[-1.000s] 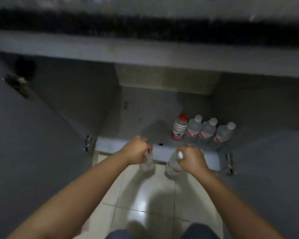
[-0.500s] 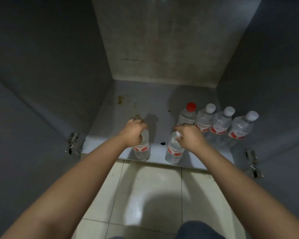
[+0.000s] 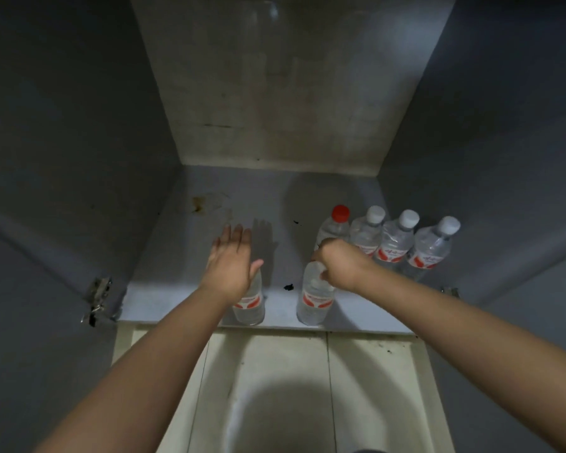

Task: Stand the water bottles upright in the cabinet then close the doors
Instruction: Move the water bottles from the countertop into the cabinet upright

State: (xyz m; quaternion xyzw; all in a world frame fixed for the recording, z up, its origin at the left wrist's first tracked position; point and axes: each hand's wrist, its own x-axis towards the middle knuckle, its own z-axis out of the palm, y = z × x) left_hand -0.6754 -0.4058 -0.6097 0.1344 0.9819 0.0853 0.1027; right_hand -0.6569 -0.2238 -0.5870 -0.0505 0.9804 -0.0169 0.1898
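Red-and-white labels unreadable, perhaps blur, left hand [image 3: 231, 263] grip spread open, right hand [image 3: 339, 264] clasping bottle [image 3: 315, 297] top

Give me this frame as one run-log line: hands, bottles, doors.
left hand: open, above left front bottle | right hand: gripping right front bottle top | back row: four upright | doors: open

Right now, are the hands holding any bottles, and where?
The right hand grips the front right bottle by its top. The left hand is open, holding nothing.
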